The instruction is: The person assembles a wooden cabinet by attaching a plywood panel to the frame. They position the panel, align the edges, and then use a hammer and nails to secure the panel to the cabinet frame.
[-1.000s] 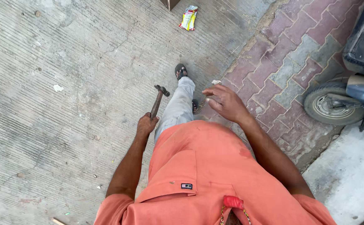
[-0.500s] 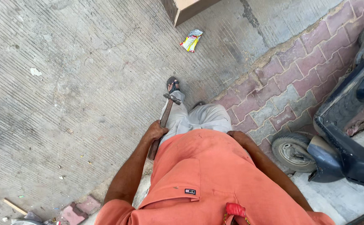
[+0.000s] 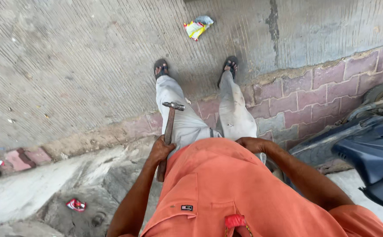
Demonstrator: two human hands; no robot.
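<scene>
My left hand (image 3: 160,150) grips the wooden handle of a hammer (image 3: 169,127), whose metal head points forward over my left leg. My right hand (image 3: 249,144) rests against the front of my orange shirt at the waist, fingers curled, nothing visible in it. I stand in pale grey trousers and dark sandals (image 3: 161,68) on ribbed concrete, my feet close to a strip of reddish paving bricks (image 3: 296,98).
A dark blue scooter (image 3: 367,145) with its wheel stands close on my right. A crumpled yellow wrapper (image 3: 197,27) lies ahead on the concrete. A red wrapper (image 3: 76,204) and loose bricks (image 3: 22,159) lie at lower left beside a rough concrete step.
The view has swung left and the scooter now sits at the right edge. My right hand dropped from in front of me to my waist. The hammer stays in my left hand.
</scene>
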